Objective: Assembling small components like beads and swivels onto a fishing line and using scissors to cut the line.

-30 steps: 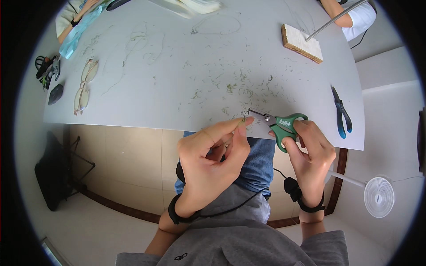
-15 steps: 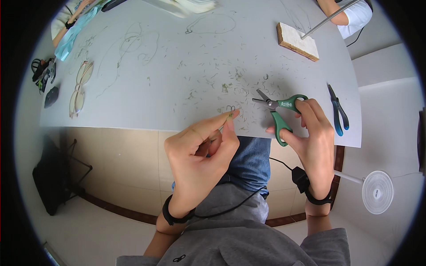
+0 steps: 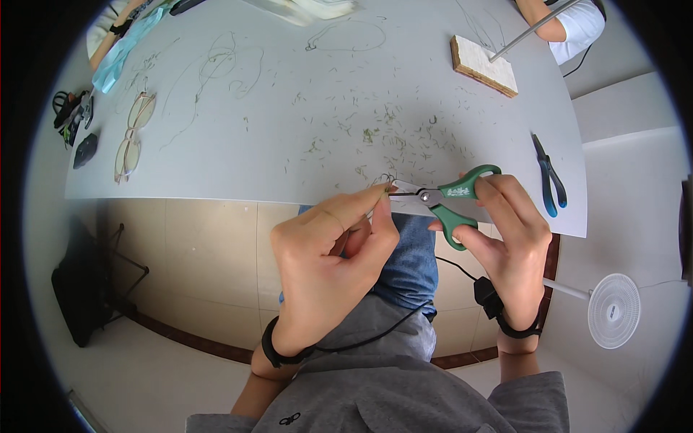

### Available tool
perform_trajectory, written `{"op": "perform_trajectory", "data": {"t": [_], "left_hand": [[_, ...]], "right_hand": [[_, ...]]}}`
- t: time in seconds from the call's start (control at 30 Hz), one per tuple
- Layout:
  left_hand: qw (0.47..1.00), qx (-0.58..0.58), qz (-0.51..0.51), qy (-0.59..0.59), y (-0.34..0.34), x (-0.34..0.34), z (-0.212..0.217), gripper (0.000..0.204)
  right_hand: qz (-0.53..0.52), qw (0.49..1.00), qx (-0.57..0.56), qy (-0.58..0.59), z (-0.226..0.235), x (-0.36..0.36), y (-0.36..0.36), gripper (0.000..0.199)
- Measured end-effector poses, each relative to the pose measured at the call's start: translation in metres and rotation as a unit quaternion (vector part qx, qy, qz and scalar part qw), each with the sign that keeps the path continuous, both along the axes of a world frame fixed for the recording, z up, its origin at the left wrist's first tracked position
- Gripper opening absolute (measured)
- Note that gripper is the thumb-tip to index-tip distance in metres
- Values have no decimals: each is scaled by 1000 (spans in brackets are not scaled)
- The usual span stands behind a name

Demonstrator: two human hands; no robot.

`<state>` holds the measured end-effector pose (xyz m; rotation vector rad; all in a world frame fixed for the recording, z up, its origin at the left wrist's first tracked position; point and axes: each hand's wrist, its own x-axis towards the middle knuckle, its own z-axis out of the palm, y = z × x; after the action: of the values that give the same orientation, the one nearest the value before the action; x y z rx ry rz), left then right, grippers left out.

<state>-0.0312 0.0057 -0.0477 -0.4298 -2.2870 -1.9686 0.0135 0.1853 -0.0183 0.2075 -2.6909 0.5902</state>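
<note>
My left hand [image 3: 328, 263] pinches a thin piece of wire [image 3: 385, 180] between thumb and forefinger, just over the near edge of the white table [image 3: 289, 130]. My right hand [image 3: 509, 242] grips green-handled scissors [image 3: 444, 198], whose blades point left and meet the wire at my left fingertips. Several tiny wire clippings [image 3: 382, 133] lie scattered on the table beyond both hands.
Blue-handled pliers [image 3: 550, 184] lie at the table's right edge. A wooden block [image 3: 484, 65] sits far right, by another person's arm [image 3: 548, 22]. Glasses [image 3: 133, 137] and long loose wires [image 3: 216, 68] lie at left. A white fan [image 3: 612, 310] stands on the floor.
The scissors swung away to the right and up half a second ago, then came back; their blades now touch the wire at my left fingertips.
</note>
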Motion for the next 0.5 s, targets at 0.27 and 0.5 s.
{"op": "perform_trajectory", "data": {"t": [0.27, 0.5], "left_hand": [[999, -19, 7, 25, 0, 1, -1, 13], [999, -30, 2, 36, -2, 2, 2, 14]], "right_hand": [[7, 1000, 3, 8, -2, 1, 1, 41], [4, 1000, 10, -4, 1, 1, -2, 39]]}}
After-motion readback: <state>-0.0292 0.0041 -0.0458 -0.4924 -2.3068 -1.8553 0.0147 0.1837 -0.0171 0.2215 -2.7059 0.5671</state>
